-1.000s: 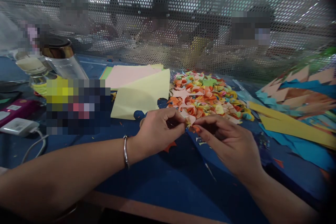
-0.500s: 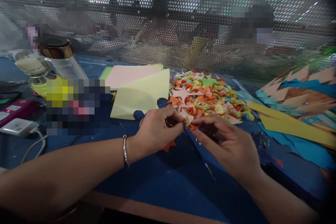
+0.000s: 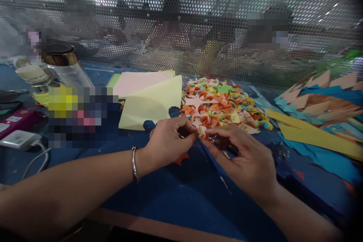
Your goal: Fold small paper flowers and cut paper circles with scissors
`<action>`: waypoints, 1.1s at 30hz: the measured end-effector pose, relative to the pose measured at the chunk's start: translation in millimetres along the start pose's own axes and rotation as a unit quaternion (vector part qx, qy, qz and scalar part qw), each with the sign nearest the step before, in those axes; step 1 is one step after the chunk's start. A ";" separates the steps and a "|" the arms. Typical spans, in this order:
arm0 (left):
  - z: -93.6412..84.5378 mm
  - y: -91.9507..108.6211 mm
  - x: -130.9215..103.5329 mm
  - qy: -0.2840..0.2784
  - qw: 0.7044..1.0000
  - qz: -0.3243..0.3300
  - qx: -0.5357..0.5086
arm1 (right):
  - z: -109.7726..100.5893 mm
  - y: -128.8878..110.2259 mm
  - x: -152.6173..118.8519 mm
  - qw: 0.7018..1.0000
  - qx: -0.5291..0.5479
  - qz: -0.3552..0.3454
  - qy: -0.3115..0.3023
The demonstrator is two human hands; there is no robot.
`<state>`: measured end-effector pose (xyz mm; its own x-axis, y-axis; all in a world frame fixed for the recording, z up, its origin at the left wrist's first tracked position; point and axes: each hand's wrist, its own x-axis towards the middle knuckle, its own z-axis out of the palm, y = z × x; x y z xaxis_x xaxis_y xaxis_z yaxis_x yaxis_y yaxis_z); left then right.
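Covering most of small paper piece [image 3: 201, 131] with fingertips, hiding folds and full outline. Losing left-side clutter [image 3: 85, 115] under pixel mosaic. Cutting off both forearms [image 3: 82, 185] at frame edges. Pinching one side of piece with left hand [image 3: 167, 144], palm facing inward, thumb below index. Pinching other side with right hand [image 3: 246, 157], other fingers curling loosely. Holding piece by near edge of colored paper pile [image 3: 224, 104], over blue table [image 3: 184, 200].

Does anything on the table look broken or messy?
The pale yellow sheet looks nibbled: round bites are missing from its edges. An orange paper scrap lies beside the left hand, apart from the colourful paper pile.
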<state>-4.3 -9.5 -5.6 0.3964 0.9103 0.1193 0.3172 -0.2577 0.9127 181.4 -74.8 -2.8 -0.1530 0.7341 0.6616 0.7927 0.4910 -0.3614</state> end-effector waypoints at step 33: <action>0.3 2.2 -1.0 -0.002 1.000 0.019 -0.020 | -0.5 -2.0 4.7 0.980 0.146 0.134 -0.002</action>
<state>-3.7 -11.1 -3.8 0.4107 0.8988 0.1529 0.2675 -0.2791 0.9222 179.5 -72.6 1.4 0.0346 0.8571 0.5140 0.6025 0.3924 -0.6950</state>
